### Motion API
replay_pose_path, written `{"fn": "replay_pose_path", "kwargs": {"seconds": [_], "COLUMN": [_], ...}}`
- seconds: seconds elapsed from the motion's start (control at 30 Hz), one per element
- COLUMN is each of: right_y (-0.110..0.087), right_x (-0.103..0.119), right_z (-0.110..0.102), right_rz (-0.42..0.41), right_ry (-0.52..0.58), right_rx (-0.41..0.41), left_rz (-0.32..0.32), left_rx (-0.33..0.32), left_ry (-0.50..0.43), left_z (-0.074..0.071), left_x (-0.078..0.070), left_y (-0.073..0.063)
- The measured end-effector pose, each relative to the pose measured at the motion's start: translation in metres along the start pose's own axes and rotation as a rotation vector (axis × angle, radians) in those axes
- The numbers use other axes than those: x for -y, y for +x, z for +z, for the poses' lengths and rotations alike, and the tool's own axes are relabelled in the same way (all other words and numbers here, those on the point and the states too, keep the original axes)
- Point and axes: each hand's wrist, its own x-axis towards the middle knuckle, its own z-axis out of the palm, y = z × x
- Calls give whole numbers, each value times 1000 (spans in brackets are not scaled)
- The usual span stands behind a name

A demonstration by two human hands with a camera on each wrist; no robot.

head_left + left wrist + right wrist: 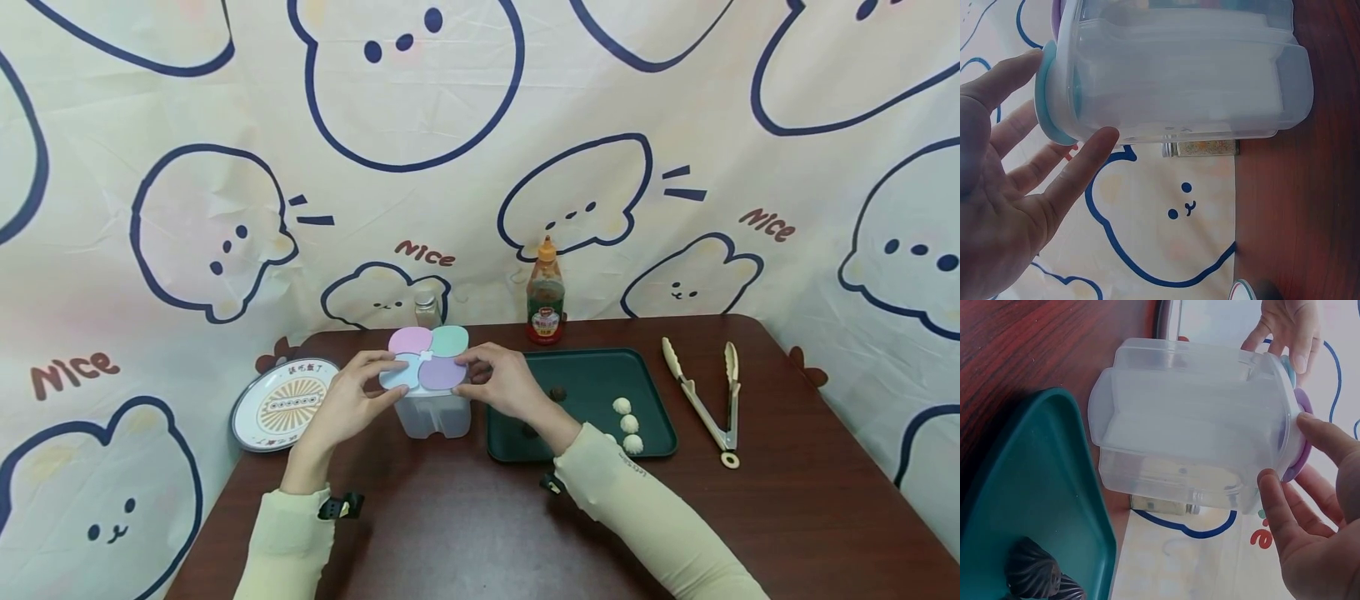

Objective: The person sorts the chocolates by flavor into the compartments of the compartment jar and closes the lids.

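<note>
A clear plastic storage box (433, 417) stands on the table with four petal-shaped lids on top: pink (410, 339), green (452, 340), blue (396, 373) and purple (442, 375). At its left side my left hand (351, 398) grips the top edge by the blue lid, one fingertip on the lid and another against the box wall. My right hand (504, 382) holds the opposite edge by the purple lid, thumb and fingers around the rim. In the right wrist view the box's inside (1191, 419) looks whitish through the walls, and both hands show at its top.
Right of the box lies a dark green tray (592, 367) with white swirled pieces (628, 423) and dark swirled pieces (1032, 569), partly hidden by the right arm. Tongs (712, 412) lie further right. A plate (247, 421), a small jar (427, 311) and a sauce bottle (545, 304) stand around.
</note>
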Motion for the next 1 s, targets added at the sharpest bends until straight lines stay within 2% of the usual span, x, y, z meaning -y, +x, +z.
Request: {"fn": "replay_pose_path", "kwargs": {"seconds": [1.0], "right_y": [-1], "right_x": [-2], "right_z": [1], "right_rz": [-12], "right_ry": [7], "right_rx": [-24], "left_rz": [2], "left_rx": [-12], "left_ry": [8], "left_z": [1], "left_x": [0], "left_y": [1]}}
